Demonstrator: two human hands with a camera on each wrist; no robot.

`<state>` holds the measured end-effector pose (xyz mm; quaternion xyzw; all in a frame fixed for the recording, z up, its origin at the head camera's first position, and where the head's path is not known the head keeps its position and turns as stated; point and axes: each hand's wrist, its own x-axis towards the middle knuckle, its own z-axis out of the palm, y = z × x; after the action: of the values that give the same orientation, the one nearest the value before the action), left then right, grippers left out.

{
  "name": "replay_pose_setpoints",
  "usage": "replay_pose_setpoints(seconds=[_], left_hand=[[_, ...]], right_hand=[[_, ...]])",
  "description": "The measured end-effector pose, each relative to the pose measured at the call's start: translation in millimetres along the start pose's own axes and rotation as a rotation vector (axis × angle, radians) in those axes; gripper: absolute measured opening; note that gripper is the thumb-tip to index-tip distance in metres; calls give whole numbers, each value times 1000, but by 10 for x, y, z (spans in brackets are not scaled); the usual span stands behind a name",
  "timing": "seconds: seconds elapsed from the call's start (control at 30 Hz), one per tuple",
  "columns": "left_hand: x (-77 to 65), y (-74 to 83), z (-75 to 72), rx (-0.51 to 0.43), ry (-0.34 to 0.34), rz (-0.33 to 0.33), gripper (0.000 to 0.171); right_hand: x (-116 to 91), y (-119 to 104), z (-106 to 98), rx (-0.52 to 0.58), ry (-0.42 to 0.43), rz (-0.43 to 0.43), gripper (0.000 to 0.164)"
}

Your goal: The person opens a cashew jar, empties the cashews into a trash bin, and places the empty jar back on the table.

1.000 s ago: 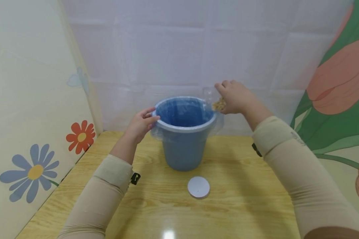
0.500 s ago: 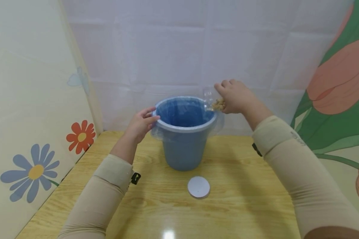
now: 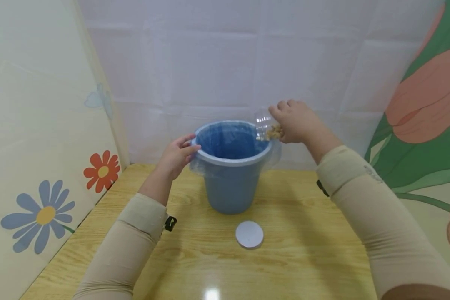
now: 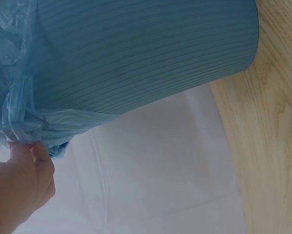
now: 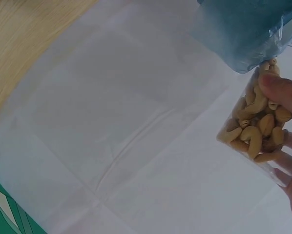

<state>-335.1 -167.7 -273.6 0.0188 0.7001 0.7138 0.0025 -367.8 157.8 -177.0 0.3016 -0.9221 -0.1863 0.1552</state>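
Observation:
A blue bucket (image 3: 230, 187) lined with a thin clear plastic bag (image 4: 63, 124) stands on the table. My left hand (image 3: 174, 157) grips its left rim, thumb and fingers pinching the bagged edge. My right hand (image 3: 295, 122) holds a clear jar (image 3: 263, 121) of cashews (image 5: 256, 139) on its side at the right rim, mouth toward the bucket's opening. In the right wrist view the thumb presses one side of the jar, and the fingers wrap behind it. Most nuts lie toward its base, and a few are near the mouth.
A white round lid (image 3: 249, 234) lies on the wooden table (image 3: 195, 258) in front of the bucket. White sheeting (image 3: 210, 62) hangs close behind, and flower-printed panels (image 3: 33, 125) flank both sides.
The jar in my right hand has tipped slightly, its mouth showing more clearly over the rim, with a few cashews nearer the opening. My left hand and the bucket have stayed in place.

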Motion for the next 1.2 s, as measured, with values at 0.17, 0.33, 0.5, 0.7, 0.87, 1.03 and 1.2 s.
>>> replay_pose_setpoints(seconds=[0.17,0.33,0.5,0.7,0.87,1.03,1.2], left_hand=[[3,0,9,0,4,-2,55],[2,7,6,0,5,-1,55],[0,8,-4,3,3,-4,57],[1,3,-7,3,3,-6,58],[2,1,-12,7,-10,-6,59],[6,2,-14,10,-5,-5,58],[10,2,-11,3,3,-2,57]], right_hand=[[-7,-2,8,-6,17,-14,77],[1,10,11,-14,37,-27,75],[7,12,18,-13,50,-40,74],[18,16,29,-18,73,-52,73],[26,25,23,-32,93,-61,76],[31,22,13,-71,95,-71,79],[31,17,12,-81,102,-72,72]])
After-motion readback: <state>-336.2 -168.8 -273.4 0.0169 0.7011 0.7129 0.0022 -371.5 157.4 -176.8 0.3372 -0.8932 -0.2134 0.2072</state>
